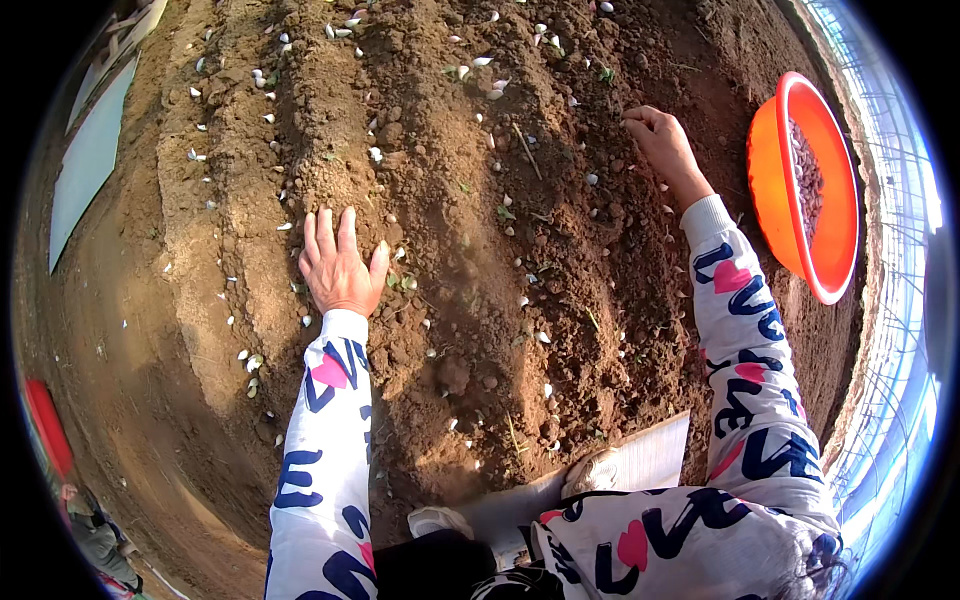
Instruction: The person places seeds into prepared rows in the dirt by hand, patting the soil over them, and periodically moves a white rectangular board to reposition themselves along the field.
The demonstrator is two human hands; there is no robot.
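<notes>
Garlic cloves (481, 61) lie in rows along shallow furrows in brown soil (450, 217). My left hand (337, 262) rests palm down on the soil left of the middle, fingers apart, holding nothing visible. My right hand (661, 142) is low over the soil at the upper right, with its thumb and fingertips pinched together; whether a clove is between them cannot be told. An orange plastic basin (772, 187), tilted in the view, stands to the right of my right hand. Cloves (806, 176) fill part of its inside.
A pale board (652, 454) lies under my shoes (592, 474). Another pale board (90, 161) is at the upper left. Wire mesh and plastic sheeting (900, 300) run along the right edge. At the lower left are a red container (49, 427) and part of another person (101, 544).
</notes>
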